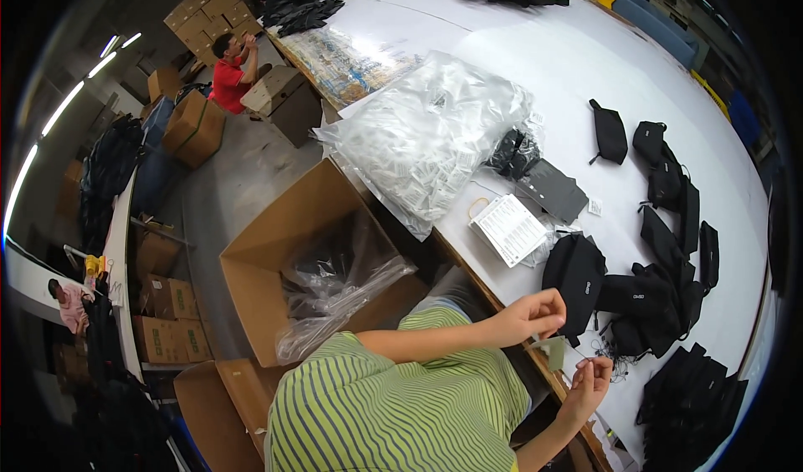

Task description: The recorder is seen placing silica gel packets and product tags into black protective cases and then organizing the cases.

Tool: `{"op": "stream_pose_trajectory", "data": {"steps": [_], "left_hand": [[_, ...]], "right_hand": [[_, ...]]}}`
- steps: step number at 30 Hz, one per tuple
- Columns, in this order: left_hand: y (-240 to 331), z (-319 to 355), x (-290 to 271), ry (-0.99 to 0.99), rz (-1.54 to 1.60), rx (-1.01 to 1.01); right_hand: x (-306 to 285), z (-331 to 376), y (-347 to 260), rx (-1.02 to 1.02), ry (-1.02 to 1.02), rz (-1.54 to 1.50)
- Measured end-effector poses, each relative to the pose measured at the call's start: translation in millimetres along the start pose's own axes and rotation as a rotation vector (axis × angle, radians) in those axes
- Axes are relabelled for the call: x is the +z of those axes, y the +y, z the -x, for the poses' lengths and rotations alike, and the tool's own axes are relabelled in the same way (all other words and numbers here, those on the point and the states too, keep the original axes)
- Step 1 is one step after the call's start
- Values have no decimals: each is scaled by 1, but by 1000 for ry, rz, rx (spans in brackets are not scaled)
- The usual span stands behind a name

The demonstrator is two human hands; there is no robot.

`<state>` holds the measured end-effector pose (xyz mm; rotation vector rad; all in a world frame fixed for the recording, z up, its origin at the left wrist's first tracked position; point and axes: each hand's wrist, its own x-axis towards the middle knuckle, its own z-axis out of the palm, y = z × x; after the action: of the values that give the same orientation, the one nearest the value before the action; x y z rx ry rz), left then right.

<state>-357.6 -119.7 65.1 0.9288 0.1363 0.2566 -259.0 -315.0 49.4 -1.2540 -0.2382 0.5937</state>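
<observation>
My left hand (539,316) is raised over the table's near edge, fingers pinched together; whatever lies between them is too small to make out. My right hand (588,384) is closer to me, its thumb and fingertips closed on what looks like a thin dark string. Beside it on the tabletop is a tangle of thin black strings (617,365). A black zippered pouch (575,284) lies just beyond my left hand. Between my hands, a pale green piece (552,352) sits at the table edge; its kind is unclear.
More black pouches (642,298) spread over the white table (585,62) to the right. Printed white tags (508,228), dark grey cards (552,189) and a large clear plastic bag (435,129) lie farther off. An open carton (276,246) stands left; a person in red (227,79) sits beyond.
</observation>
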Motion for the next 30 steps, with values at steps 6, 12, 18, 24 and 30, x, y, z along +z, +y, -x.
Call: {"op": "stream_pose_trajectory", "data": {"steps": [6,12,18,24,30], "left_hand": [[8,4,11,-63,-482,-66],[8,6,17,-104,-638,34],[10,6,18,-64,-639,41],[11,5,16,-94,-671,33],[11,4,14,-105,-672,20]], "right_hand": [[16,1,8,-60,69,87],[31,3,11,-124,39,194],[34,5,6,-127,53,294],[31,5,10,-163,23,366],[37,6,10,-183,84,366]]}}
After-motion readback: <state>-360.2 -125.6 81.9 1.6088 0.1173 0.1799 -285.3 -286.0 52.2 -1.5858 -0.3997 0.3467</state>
